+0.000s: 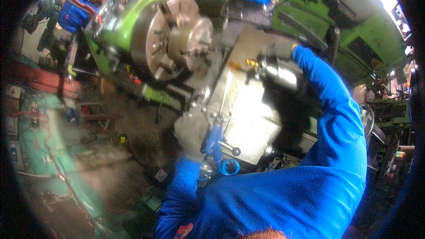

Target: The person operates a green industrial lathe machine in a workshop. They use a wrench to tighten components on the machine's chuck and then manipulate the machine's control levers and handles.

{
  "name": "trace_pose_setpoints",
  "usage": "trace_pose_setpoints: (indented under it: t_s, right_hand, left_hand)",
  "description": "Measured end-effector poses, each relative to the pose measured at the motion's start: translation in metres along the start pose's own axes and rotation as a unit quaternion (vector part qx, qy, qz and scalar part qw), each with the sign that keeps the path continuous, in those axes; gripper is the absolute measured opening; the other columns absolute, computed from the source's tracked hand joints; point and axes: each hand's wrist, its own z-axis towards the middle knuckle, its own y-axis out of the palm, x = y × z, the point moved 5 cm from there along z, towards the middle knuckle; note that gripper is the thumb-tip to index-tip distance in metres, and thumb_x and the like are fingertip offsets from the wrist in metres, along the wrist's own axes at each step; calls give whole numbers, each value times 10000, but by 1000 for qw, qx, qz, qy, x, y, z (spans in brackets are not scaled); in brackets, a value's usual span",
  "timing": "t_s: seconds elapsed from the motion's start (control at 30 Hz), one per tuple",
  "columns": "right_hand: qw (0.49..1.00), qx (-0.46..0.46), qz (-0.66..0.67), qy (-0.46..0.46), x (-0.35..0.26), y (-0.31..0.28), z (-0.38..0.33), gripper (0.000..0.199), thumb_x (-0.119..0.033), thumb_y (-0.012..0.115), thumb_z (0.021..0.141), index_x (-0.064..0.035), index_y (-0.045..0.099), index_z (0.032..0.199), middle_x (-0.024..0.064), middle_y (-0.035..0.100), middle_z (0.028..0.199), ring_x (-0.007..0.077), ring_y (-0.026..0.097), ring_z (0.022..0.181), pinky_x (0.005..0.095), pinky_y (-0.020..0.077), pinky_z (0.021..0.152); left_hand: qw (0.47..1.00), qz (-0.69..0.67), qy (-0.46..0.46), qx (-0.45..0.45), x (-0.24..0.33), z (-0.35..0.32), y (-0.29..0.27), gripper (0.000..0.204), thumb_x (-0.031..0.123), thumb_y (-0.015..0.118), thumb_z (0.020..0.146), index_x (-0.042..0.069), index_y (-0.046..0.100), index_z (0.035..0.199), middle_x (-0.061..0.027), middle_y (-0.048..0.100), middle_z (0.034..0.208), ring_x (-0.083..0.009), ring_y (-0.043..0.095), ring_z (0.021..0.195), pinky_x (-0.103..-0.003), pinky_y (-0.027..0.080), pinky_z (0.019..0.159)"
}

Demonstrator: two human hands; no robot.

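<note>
My left hand (192, 135), in a grey work glove, is closed at the side of a blue air blow gun (215, 140) in front of my body. Its thin nozzle points up over a bright metal plate (250, 124) on the lathe, and a hose coupling (206, 168) is at its lower end. My right hand (283, 51), gloved too, reaches to the far side of a shiny metal drill chuck (283, 74); its fingers are smeared and partly hidden. A gold-coloured drill bit (252, 63) sticks out leftward from the chuck, toward the round workpiece (199, 42).
A green lathe headstock (126, 28) carries a large round chuck (152, 44) at the upper left. A lever with a black ball knob (236, 151) juts beside the blow gun. Green machine panels (301, 26) stand behind. Cables run along the green floor (66, 150) at left.
</note>
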Motion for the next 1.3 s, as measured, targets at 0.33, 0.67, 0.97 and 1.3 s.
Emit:
trace_pose_setpoints:
  t_s: [0.33, 0.67, 0.97, 1.3]
  right_hand:
    - [983, -82, 133, 96, 3, 19, 0, 280, -271, 578, 991, -88, 692, 1170, 129, 708, 1088, 279, 674, 908, 423, 546, 839]
    - [995, -89, -4, 52, 35, 13, 10, 273, -285, 611, 942, -108, 691, 1133, 165, 706, 1009, 345, 667, 911, 436, 538, 832]
    - [994, -29, -85, 67, 26, 14, 14, 295, -300, 646, 897, -65, 730, 1054, 169, 723, 933, 312, 686, 782, 408, 552, 763]
    - [913, 407, 15, -1, -90, -33, -36, 321, -284, 622, 948, 1, 700, 1074, 68, 718, 915, 176, 654, 807, 346, 540, 727]
  left_hand:
    - [993, 37, 71, 90, 2, -5, -3, 208, 321, 666, 796, 128, 683, 873, -116, 633, 765, -336, 624, 742, -461, 457, 662]
    - [993, 7, 88, 77, 20, -1, -21, 183, 343, 667, 815, 161, 689, 804, -84, 628, 733, -324, 608, 718, -465, 445, 669]
    - [990, 14, 87, 106, 21, -2, -24, 306, 442, 663, 788, 141, 650, 740, -113, 612, 684, -334, 622, 677, -451, 449, 575]
    - [987, -112, 41, 112, 7, -8, -18, 255, 353, 688, 811, 105, 649, 760, -157, 583, 645, -341, 614, 579, -416, 456, 506]
